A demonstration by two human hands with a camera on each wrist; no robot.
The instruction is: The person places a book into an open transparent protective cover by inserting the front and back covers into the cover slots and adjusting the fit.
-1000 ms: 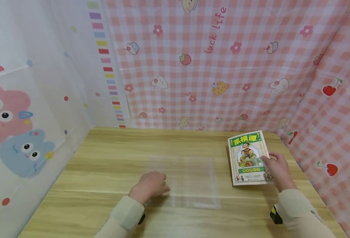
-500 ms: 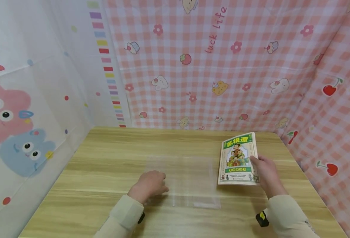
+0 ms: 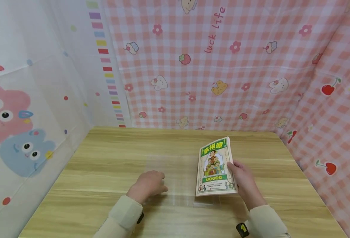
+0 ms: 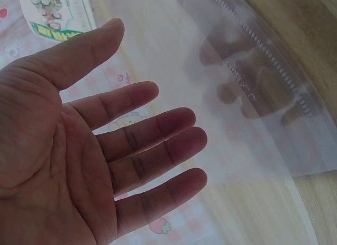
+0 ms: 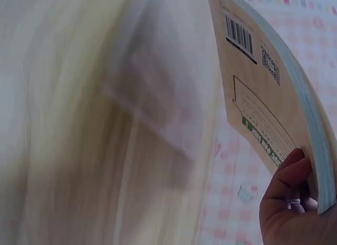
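A thin paperback book with a green and cream cartoon cover is tilted up over the right part of a clear plastic book cover. My right hand pinches the book by its right edge, thumb on the front. The right wrist view shows fingers against its back, near a barcode. At the left end of the plastic cover, my left hand stays with fingers loosely extended, holding nothing. In the left wrist view the clear plastic, with embossed lettering, lies beyond the spread fingers.
The wood-grain table meets a pink checked cloth at its back edge. White printed cloth closes off the left side, and cherry-patterned cloth the right.
My right hand has carried the book leftward from the table's right side to above the plastic cover, tilting it more. The left hand has stayed nearly still.
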